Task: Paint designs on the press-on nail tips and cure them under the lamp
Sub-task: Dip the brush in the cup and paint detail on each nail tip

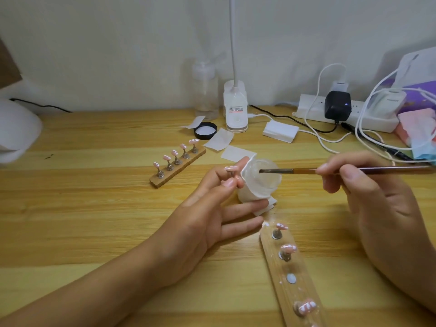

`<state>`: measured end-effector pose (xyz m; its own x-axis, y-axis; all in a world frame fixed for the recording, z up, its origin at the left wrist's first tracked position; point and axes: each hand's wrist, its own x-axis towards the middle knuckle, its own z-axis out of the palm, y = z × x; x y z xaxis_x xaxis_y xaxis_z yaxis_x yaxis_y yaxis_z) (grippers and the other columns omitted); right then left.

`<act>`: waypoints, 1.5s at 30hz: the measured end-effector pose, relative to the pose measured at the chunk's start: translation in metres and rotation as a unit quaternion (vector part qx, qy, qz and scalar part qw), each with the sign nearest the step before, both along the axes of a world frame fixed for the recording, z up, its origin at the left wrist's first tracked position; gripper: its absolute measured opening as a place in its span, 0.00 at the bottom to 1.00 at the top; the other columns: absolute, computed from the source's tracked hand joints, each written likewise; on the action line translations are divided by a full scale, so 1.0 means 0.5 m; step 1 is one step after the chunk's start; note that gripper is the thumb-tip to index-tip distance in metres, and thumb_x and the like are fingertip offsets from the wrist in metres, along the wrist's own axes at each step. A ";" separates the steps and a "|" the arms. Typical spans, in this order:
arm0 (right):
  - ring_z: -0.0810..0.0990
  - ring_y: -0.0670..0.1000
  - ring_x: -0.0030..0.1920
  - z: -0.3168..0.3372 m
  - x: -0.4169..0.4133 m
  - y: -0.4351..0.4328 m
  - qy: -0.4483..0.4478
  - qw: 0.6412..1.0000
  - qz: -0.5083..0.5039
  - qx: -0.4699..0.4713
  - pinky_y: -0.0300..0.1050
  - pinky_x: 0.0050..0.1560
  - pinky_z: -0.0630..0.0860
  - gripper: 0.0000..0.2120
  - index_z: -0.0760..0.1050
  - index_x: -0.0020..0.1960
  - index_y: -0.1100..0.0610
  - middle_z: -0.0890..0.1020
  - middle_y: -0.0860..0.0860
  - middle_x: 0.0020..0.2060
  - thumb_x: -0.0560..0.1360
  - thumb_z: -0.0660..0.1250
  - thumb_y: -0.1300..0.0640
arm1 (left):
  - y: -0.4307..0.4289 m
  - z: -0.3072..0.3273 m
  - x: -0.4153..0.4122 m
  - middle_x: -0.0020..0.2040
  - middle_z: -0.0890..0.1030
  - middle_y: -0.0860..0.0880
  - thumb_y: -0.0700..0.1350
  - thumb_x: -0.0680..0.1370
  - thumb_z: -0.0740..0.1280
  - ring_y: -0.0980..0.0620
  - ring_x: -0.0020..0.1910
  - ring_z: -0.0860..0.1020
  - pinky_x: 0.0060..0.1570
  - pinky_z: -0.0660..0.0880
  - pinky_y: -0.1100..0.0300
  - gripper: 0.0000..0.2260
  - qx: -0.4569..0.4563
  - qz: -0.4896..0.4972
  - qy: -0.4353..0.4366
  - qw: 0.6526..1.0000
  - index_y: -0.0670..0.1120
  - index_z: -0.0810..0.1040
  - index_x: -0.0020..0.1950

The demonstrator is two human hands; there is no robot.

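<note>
My left hand [212, 208] pinches a small metal stand with a pink nail tip [230, 168] between thumb and forefinger, beside a small clear jar [262, 182] wrapped in a white wipe. My right hand [368, 185] grips a thin brush [304, 171] whose dark bristles dip into the jar's mouth. A wooden holder [292, 277] at the front carries pink tips with white marks and has one bare magnet spot. A second wooden holder [179, 164] with several painted pink tips lies farther back on the left.
A white curing lamp [16, 128] sits at the left edge. At the back stand a clear pump bottle [205, 90], a desk lamp base [236, 107], a black lid [205, 131], white wipes [219, 139], a power strip [342, 112] and tangled cables.
</note>
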<state>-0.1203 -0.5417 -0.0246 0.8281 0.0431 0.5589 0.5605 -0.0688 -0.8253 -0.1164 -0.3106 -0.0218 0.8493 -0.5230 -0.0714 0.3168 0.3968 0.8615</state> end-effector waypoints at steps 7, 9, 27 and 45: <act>0.74 0.45 0.41 0.003 -0.008 0.003 -0.013 1.000 -0.004 -0.018 0.33 0.47 0.71 0.13 0.79 0.46 0.44 0.77 0.49 0.40 0.79 0.57 0.56 | -0.004 0.004 -0.006 0.72 0.71 0.59 0.47 0.77 0.63 0.39 0.63 0.78 0.62 0.75 0.47 0.05 0.008 0.001 -0.019 1.000 0.51 0.77 0.43; 0.74 0.47 0.41 0.001 -0.010 0.004 -0.020 0.999 -0.005 -0.045 0.36 0.47 0.71 0.11 0.77 0.47 0.47 0.77 0.50 0.40 0.80 0.57 0.55 | -0.006 0.006 -0.007 0.71 0.72 0.59 0.47 0.77 0.62 0.40 0.63 0.78 0.63 0.75 0.48 0.07 0.020 0.006 -0.027 0.999 0.51 0.77 0.41; 0.76 0.51 0.48 -0.001 -0.016 0.015 -0.082 0.979 -0.013 -0.186 0.52 0.50 0.71 0.12 0.74 0.49 0.49 0.76 0.44 0.44 0.84 0.54 0.47 | -0.009 0.004 -0.009 0.71 0.73 0.59 0.46 0.78 0.62 0.41 0.63 0.78 0.63 0.75 0.52 0.07 0.035 -0.001 -0.038 0.999 0.50 0.77 0.42; 0.73 0.49 0.49 -0.005 -0.016 0.017 -0.037 0.982 -0.009 -0.182 0.48 0.52 0.68 0.10 0.72 0.50 0.46 0.74 0.38 0.46 0.82 0.52 0.51 | -0.010 0.007 -0.009 0.71 0.73 0.59 0.46 0.77 0.61 0.41 0.63 0.78 0.63 0.75 0.51 0.08 0.035 0.000 -0.044 0.998 0.52 0.79 0.41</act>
<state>-0.1284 -0.5332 -0.0273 0.7888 0.2372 0.5670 0.6133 -0.3632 -0.7014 -0.1211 -0.3153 -0.0186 0.8541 -0.5191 -0.0331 0.2392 0.3354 0.9112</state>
